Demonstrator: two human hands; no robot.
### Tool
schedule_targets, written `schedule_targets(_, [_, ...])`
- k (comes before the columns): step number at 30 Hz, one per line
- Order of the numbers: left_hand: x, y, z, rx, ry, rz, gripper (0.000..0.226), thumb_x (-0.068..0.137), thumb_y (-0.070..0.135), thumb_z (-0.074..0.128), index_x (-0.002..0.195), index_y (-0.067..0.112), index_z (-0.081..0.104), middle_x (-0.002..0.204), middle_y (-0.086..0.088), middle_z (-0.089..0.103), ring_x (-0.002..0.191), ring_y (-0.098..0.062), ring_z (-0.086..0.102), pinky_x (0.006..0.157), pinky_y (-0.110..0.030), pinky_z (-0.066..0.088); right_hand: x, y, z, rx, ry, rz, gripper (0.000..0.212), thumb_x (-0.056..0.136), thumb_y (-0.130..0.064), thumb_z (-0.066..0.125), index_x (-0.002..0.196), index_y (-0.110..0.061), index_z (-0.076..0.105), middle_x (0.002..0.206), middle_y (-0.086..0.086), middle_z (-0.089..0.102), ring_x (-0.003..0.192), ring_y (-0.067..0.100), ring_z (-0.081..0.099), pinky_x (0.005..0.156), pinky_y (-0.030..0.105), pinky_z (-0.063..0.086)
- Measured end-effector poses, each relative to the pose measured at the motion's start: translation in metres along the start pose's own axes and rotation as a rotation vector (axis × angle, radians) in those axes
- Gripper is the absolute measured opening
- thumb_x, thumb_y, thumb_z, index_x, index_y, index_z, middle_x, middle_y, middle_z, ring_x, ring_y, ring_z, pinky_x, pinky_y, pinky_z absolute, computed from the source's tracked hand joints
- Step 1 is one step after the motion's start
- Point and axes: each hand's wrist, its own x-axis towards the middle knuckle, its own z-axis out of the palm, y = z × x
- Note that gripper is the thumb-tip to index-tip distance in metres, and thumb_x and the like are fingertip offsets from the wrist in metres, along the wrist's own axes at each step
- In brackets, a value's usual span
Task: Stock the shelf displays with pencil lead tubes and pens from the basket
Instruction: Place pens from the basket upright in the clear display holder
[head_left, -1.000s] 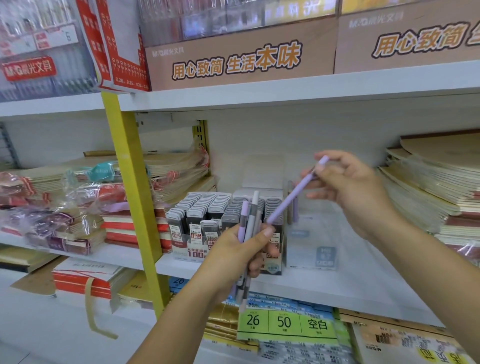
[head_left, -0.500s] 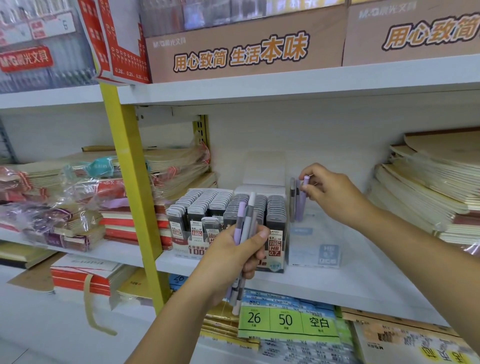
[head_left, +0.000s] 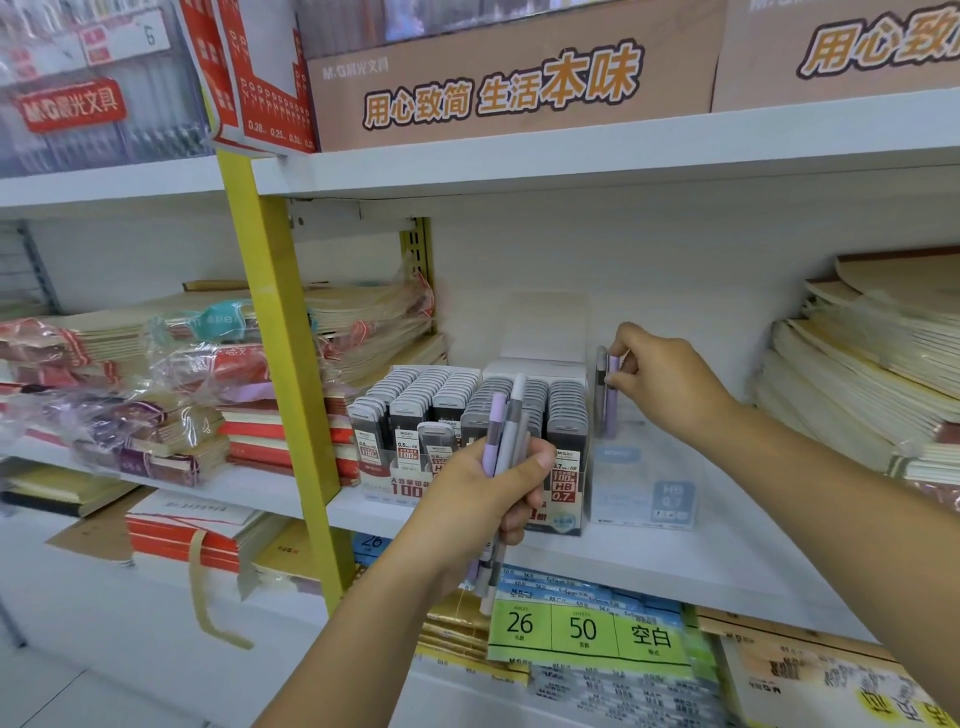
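Observation:
My left hand (head_left: 485, 496) grips a bundle of pens (head_left: 503, 431), lilac and grey, upright in front of the lead-tube display (head_left: 467, 415) on the middle shelf. That display holds several rows of dark lead tubes. To its right stands a clear pen box (head_left: 644, 483) with a blue label. My right hand (head_left: 660, 376) pinches the top of a lilac pen (head_left: 612, 400) standing upright at the box's back left corner, beside a grey pen (head_left: 601, 384).
Stacks of notebooks (head_left: 862, 364) lie at the right. Wrapped notebook packs (head_left: 156, 395) fill the left bay beyond a yellow upright post (head_left: 280, 364). Cardboard display boxes (head_left: 509, 83) sit on the shelf above. Green price labels (head_left: 587, 631) hang below the shelf edge.
My right hand carried the lilac pen from mid-air down and back into the clear box, where the pen now stands upright. My left hand kept its bundle nearly still.

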Motion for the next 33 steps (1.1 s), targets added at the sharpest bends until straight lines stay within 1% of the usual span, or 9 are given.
schedule_targets(4, [-0.002,0.003,0.003,0.011,-0.005,0.004,0.015,0.098,0.020,0.064,0.087,0.024,0.073,0.065,0.001,0.058,0.049,-0.010,0.041,0.047,-0.021,0.038,-0.008,-0.008,-0.009,-0.091,0.052,-0.026,0.028,0.093,-0.015,0.062,0.120,-0.010,0.058,0.107,0.009,0.057,0.081,0.019,0.055,0.075,0.028,0.041])
schedule_targets(7, [-0.002,0.004,0.007,0.025,-0.041,0.011,0.011,0.098,0.020,0.063,0.090,0.021,0.071,0.066,0.000,0.057,0.049,-0.010,0.041,0.047,-0.022,0.038,-0.034,-0.031,-0.020,0.159,0.167,-0.088,0.016,0.094,-0.027,0.059,0.108,-0.023,0.065,0.100,-0.007,0.055,0.077,0.004,0.052,0.070,0.012,0.037])
schedule_targets(11, [0.000,0.004,0.020,0.053,-0.060,0.006,0.011,0.098,0.017,0.064,0.088,0.019,0.068,0.064,0.000,0.056,0.047,-0.011,0.039,0.046,-0.022,0.036,-0.064,-0.067,-0.029,0.634,-0.162,-0.007,0.022,0.085,-0.038,0.067,0.106,-0.032,0.070,0.096,-0.017,0.069,0.087,-0.010,0.060,0.070,0.000,0.042])
schedule_targets(14, [0.000,0.005,0.029,0.062,-0.073,0.001,0.014,0.097,0.018,0.066,0.083,0.022,0.067,0.063,0.001,0.056,0.047,-0.010,0.038,0.046,-0.022,0.035,-0.072,-0.075,-0.028,0.765,-0.163,0.017,0.019,0.085,-0.022,0.071,0.104,-0.022,0.073,0.093,-0.010,0.073,0.084,-0.002,0.066,0.071,0.007,0.048])
schedule_targets(17, [-0.001,0.005,0.027,0.049,-0.079,-0.018,0.011,0.095,0.022,0.069,0.084,0.023,0.068,0.064,0.001,0.055,0.046,-0.009,0.038,0.045,-0.020,0.034,-0.071,-0.071,-0.035,0.972,-0.058,0.153,0.010,0.089,-0.013,0.066,0.099,-0.012,0.067,0.091,0.005,0.074,0.082,0.015,0.069,0.076,0.027,0.055])
schedule_targets(20, [-0.004,0.006,0.020,0.065,-0.047,-0.032,0.021,0.089,0.035,0.074,0.082,0.018,0.062,0.065,0.000,0.056,0.046,-0.009,0.037,0.044,-0.020,0.034,-0.065,-0.060,-0.046,1.209,0.049,0.225,0.005,0.096,-0.007,0.054,0.098,-0.009,0.058,0.083,0.011,0.073,0.067,0.017,0.069,0.062,0.025,0.058])
schedule_targets(25, [-0.003,0.004,0.018,0.023,0.020,-0.033,0.063,0.080,0.049,0.069,0.115,-0.002,0.058,0.065,0.002,0.057,0.044,-0.008,0.037,0.042,-0.019,0.035,-0.062,-0.042,-0.052,1.158,0.133,0.166,0.011,0.097,-0.004,0.052,0.104,-0.012,0.054,0.083,0.009,0.075,0.072,0.021,0.071,0.062,0.025,0.059])
schedule_targets(29, [-0.004,0.001,0.017,-0.008,0.020,-0.048,0.039,0.096,0.037,0.061,0.118,0.006,0.059,0.064,0.004,0.054,0.045,-0.008,0.036,0.042,-0.019,0.033,-0.044,-0.019,-0.060,0.834,0.322,0.054,0.024,0.096,-0.008,0.056,0.101,-0.031,0.050,0.084,0.000,0.075,0.076,0.015,0.073,0.064,0.025,0.058])
schedule_targets(33, [-0.003,0.001,0.012,-0.039,0.016,-0.070,0.018,0.101,0.025,0.055,0.112,0.013,0.062,0.064,0.003,0.053,0.044,-0.009,0.036,0.041,-0.020,0.033,-0.021,-0.002,-0.051,0.385,0.174,0.037,0.028,0.091,-0.014,0.062,0.087,-0.038,0.050,0.087,0.001,0.072,0.080,0.018,0.071,0.077,0.041,0.059])
